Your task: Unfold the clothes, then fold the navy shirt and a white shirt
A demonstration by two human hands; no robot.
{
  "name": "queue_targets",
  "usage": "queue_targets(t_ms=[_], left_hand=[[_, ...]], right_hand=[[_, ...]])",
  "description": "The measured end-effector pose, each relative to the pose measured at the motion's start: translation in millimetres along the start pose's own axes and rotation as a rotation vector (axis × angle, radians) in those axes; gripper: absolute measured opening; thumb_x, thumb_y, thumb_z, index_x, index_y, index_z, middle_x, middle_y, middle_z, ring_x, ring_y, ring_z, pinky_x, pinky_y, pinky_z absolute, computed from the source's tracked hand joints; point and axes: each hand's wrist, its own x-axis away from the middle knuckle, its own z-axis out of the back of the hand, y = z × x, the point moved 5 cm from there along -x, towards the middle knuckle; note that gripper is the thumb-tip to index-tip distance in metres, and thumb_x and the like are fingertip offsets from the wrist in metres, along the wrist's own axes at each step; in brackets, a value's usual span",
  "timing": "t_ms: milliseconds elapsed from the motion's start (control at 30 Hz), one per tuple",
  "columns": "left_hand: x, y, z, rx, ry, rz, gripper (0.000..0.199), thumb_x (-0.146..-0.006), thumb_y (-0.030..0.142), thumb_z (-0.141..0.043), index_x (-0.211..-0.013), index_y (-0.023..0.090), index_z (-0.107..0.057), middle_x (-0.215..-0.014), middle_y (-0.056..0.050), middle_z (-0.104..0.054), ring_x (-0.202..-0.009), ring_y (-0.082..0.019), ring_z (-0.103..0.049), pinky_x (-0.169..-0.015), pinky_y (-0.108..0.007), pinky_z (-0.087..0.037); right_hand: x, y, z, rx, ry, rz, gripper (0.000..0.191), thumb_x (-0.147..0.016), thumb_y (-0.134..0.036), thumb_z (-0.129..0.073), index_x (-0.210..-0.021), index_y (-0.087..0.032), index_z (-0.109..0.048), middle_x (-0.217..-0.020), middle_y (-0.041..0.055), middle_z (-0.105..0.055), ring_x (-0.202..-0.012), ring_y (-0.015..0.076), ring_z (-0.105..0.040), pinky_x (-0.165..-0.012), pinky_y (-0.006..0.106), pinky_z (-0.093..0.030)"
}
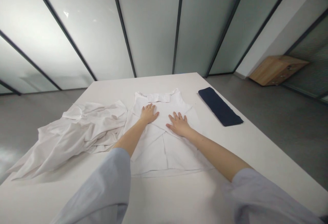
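On my feed, the person's left hand (149, 113) and right hand (179, 125) both lie flat on a white sleeveless top (151, 155), spread out on a white table (225, 159). The fingers (153, 108) of the left hand are released and only slightly curved, gripping nothing, and the fingers (177, 116) of the right hand are splayed and equally loose, with no fabric pinched between them. The two hands sit just apart near the middle of the garment, its neckline (159, 97) toward the far side and its hem toward the near side. Creases or overlapping layers cross the fabric under the hands, but white on white makes them hard to read from here, and I cannot tell whether the top is folded there. The forearms cover part of it. A heap of crumpled white cloth (84, 131) lies to the left, touching the top's left edge; I cannot make out whether it is a separate piece or joined to the top. Well to the right of the hands, near the table's far edge, lies a folded navy cloth (220, 106). Pale blue sleeves (102, 186) enter from the near side, cut off by the frame. Beyond the table, on a grey floor (289, 114), stands a low wooden cabinet (276, 70) before frosted glass panels (151, 22).
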Motion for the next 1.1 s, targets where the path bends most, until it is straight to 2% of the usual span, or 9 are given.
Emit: queue_targets(t_ms=[133,267,367,467,567,700,833,933,1100], left_hand=[[20,2,14.4,0.008,0.092,-0.027,0.04,-0.093,0.037,-0.042,-0.127,0.021,-0.055,-0.134,-0.01,-0.054,-0.123,-0.024,-0.049,-0.103,-0.039,-0.037],[62,1,16.0,0.002,0.026,0.004,0.048,-0.092,0.047,-0.043,-0.13,0.02,-0.053,-0.132,-0.012,-0.055,-0.121,-0.027,-0.05,-0.1,-0.041,-0.04],[88,-3,8.0,-0.034,-0.064,0.037,0.058,-0.092,0.055,-0.038,-0.138,0.02,-0.046,-0.144,-0.014,-0.046,-0.131,-0.031,-0.043,-0.105,-0.047,-0.034],[100,-8,1.0,-0.074,-0.093,0.038,0.062,-0.094,0.056,-0.033,-0.144,0.021,-0.039,-0.154,-0.014,-0.034,-0.141,-0.033,-0.03,-0.111,-0.053,-0.026],[100,-11,-1.2,-0.079,-0.071,0.017,0.063,-0.093,0.057,-0.032,-0.145,0.022,-0.038,-0.155,-0.013,-0.033,-0.142,-0.031,-0.028,-0.112,-0.052,-0.024],[99,-14,0.2,-0.06,-0.03,0.006,0.06,-0.093,0.055,-0.035,-0.141,0.02,-0.043,-0.152,-0.013,-0.037,-0.141,-0.029,-0.032,-0.112,-0.049,-0.027],[100,-15,1.7,-0.041,0.0,-0.009,0.055,-0.092,0.052,-0.039,-0.137,0.02,-0.048,-0.149,-0.012,-0.043,-0.137,-0.027,-0.037,-0.112,-0.045,-0.029],[100,-13,2.1,-0.046,0.003,-0.012,0.055,-0.092,0.052,-0.04,-0.136,0.02,-0.048,-0.148,-0.013,-0.044,-0.136,-0.028,-0.038,-0.111,-0.045,-0.03],[104,-9,2.9,-0.06,-0.041,0.017,0.057,-0.093,0.052,-0.037,-0.139,0.02,-0.044,-0.151,-0.013,-0.039,-0.139,-0.03,-0.034,-0.111,-0.049,-0.028]], right_hand=[[-10,4,-2,0.011,0.024,-0.013,0.073,-0.092,-0.067,-0.025,-0.152,-0.025,-0.027,-0.16,0.012,-0.018,-0.145,0.0373,-0.013,-0.112,0.06,-0.014],[-35,10,3,0.012,0.02,-0.017,0.073,-0.093,-0.066,-0.026,-0.152,-0.024,-0.028,-0.16,0.0132,-0.017,-0.144,0.0383,-0.014,-0.112,0.059,-0.014],[-53,13,8,0.014,0.021,0.002,0.071,-0.093,-0.063,-0.029,-0.151,-0.022,-0.029,-0.159,0.0144,-0.019,-0.144,0.037,-0.015,-0.113,0.056,-0.014],[-59,13,13,0.027,0.051,0.038,0.064,-0.095,-0.056,-0.033,-0.148,-0.019,-0.036,-0.157,0.015,-0.024,-0.144,0.0332,-0.019,-0.114,0.05,-0.014],[-45,11,17,0.039,0.134,0.089,0.054,-0.095,-0.045,-0.039,-0.141,-0.018,-0.045,-0.154,0.0141,-0.032,-0.143,0.0304,-0.023,-0.115,0.047,-0.014],[-4,12,18,0.042,0.232,0.155,0.045,-0.093,-0.038,-0.045,-0.132,-0.017,-0.053,-0.148,0.0147,-0.041,-0.138,0.0288,-0.031,-0.114,0.045,-0.016],[29,18,12,0.024,0.259,0.185,0.039,-0.092,-0.034,-0.047,-0.126,-0.018,-0.058,-0.136,0.0137,-0.052,-0.127,0.0269,-0.044,-0.108,0.042,-0.028],[36,25,6,-0.01,0.243,0.167,0.037,-0.092,-0.034,-0.047,-0.123,-0.019,-0.06,-0.133,0.0119,-0.055,-0.124,0.0255,-0.047,-0.104,0.039,-0.034],[34,27,4,-0.02,0.224,0.18,0.041,-0.092,-0.035,-0.046,-0.127,-0.017,-0.058,-0.137,0.0134,-0.053,-0.128,0.0249,-0.046,-0.105,0.038,-0.034]])
